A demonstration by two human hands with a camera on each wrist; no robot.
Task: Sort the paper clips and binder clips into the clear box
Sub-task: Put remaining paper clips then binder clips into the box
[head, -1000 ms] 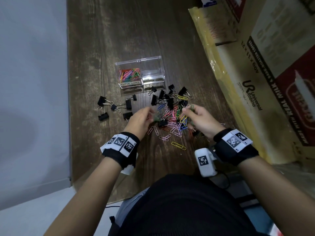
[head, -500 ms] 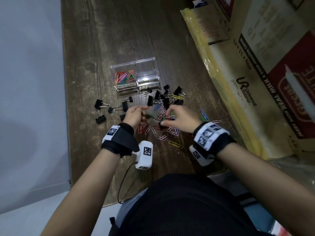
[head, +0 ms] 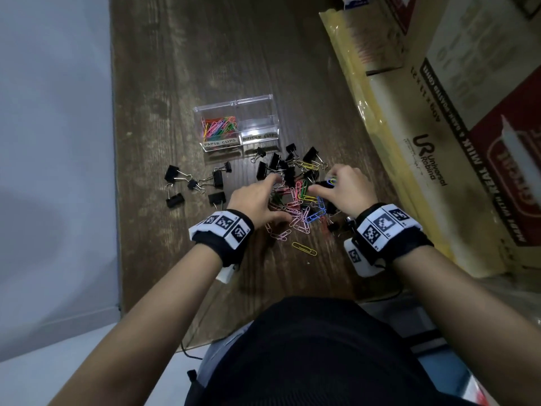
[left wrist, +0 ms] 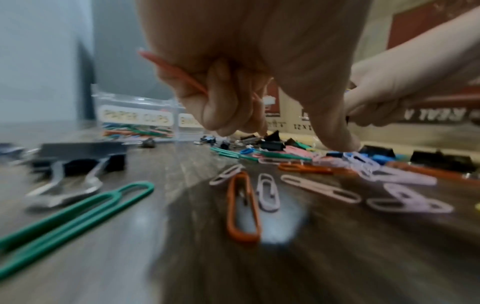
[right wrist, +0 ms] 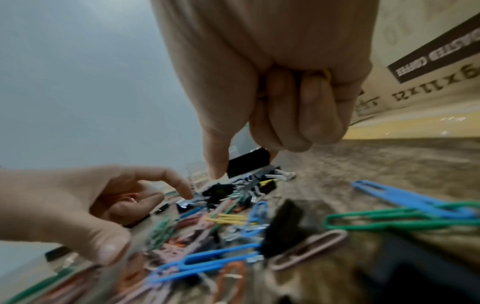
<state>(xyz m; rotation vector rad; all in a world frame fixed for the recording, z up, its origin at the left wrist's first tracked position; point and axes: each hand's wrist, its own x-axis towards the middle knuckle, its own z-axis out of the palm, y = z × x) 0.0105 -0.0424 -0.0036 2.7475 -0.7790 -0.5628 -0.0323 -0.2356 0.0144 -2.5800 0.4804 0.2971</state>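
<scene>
Here we see the wooden surface [head: 175,68], then the clear box [head: 237,121] with paper clips in its left compartment, near the mixed pile [head: 298,197]. Our left hand [head: 256,197] curls its fingers [left wrist: 221,107] round an orange paper clip [left wrist: 171,67]; our right hand [head: 347,190] curls round a yellow paper clip [right wrist: 326,75].

Dark wood-grain table [head: 181,68], slightly glossy. Clear hard plastic box [head: 257,112] bearing paper labels. Paper clips [left wrist: 242,205] coated in smooth coloured plastic. Binder clips [head: 218,178] in matt black, with shiny bare metal handles. Matt cardboard cartons [head: 468,118] behind crinkled glossy yellowish film. Black cloth wristbands [head: 234,244].
</scene>
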